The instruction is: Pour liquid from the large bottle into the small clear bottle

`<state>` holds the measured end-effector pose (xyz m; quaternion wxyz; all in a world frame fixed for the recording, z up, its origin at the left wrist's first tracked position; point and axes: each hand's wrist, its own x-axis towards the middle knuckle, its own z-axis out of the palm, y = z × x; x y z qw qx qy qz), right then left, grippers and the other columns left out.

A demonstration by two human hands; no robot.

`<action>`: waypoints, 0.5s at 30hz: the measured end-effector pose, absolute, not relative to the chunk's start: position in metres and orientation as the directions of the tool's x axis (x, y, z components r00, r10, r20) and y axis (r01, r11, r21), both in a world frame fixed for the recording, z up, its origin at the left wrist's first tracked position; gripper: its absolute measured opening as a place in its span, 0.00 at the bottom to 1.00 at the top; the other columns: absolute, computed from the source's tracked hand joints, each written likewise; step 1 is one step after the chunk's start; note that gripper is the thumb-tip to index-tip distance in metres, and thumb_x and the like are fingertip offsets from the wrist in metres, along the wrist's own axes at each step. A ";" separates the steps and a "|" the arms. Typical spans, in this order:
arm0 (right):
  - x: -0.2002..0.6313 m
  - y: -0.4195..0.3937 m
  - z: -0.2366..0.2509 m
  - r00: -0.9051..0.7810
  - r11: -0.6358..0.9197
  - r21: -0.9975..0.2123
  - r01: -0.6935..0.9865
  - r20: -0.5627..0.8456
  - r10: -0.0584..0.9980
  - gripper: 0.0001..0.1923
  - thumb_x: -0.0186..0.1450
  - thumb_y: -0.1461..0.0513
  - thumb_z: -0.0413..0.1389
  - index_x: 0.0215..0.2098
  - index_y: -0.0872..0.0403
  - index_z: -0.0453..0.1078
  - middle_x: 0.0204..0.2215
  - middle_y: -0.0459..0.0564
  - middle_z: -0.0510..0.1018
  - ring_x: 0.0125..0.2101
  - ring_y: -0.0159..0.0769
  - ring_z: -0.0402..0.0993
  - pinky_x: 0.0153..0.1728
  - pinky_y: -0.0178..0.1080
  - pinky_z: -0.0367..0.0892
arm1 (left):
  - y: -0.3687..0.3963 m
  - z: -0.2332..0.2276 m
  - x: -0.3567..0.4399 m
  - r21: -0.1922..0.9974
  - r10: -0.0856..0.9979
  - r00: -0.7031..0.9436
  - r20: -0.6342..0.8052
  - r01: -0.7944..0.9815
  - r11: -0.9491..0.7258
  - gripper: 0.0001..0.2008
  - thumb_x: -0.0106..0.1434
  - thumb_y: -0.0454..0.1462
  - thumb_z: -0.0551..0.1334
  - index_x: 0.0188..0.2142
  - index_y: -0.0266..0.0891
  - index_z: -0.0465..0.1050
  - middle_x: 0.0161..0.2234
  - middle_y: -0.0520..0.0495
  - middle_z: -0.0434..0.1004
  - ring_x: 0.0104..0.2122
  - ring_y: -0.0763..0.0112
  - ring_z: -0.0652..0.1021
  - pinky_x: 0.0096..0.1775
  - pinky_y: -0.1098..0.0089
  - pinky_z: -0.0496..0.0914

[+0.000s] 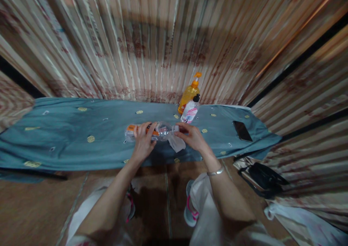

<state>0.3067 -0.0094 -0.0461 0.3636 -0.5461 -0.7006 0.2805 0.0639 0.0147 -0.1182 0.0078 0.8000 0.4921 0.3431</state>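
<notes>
A clear plastic bottle with an orange label lies on its side over the teal cloth, its neck pointing right. My left hand is wrapped round the labelled middle of the bottle. At the neck, my right hand pinches the pale bottle cap between thumb and fingers; whether the cap is loose cannot be seen. A crumpled white tissue lies just below the bottle neck, close to my right hand.
Behind my right hand stand an orange pump bottle and a white-and-pink bottle with a black top. A phone lies on the teal cloth at the right. On the floor are a black bag and a white plastic bag.
</notes>
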 end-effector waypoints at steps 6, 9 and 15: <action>0.301 -0.013 -0.041 -0.103 0.234 -0.729 0.644 0.220 0.970 0.18 0.67 0.49 0.58 0.45 0.53 0.77 0.28 0.46 0.82 0.28 0.36 0.77 0.31 0.36 0.67 | 0.014 -0.118 0.065 0.348 0.787 0.273 0.553 0.783 -0.516 0.32 0.61 0.36 0.59 0.66 0.42 0.61 0.62 0.35 0.67 0.63 0.47 0.67 0.66 0.41 0.49; 0.301 -0.016 -0.038 -0.107 0.220 -0.720 0.658 0.200 0.974 0.21 0.68 0.48 0.57 0.48 0.54 0.76 0.28 0.48 0.82 0.27 0.37 0.76 0.30 0.37 0.66 | 0.014 -0.117 0.065 0.348 0.789 0.271 0.551 0.785 -0.513 0.32 0.61 0.36 0.59 0.65 0.41 0.61 0.62 0.34 0.67 0.62 0.46 0.67 0.66 0.41 0.49; 0.304 -0.015 -0.039 -0.193 0.228 -0.785 0.575 0.141 0.971 0.24 0.65 0.53 0.62 0.57 0.52 0.70 0.38 0.50 0.84 0.35 0.39 0.81 0.35 0.37 0.70 | 0.015 -0.117 0.065 0.352 0.796 0.255 0.549 0.793 -0.497 0.32 0.61 0.35 0.60 0.66 0.41 0.61 0.62 0.35 0.67 0.63 0.46 0.67 0.66 0.41 0.48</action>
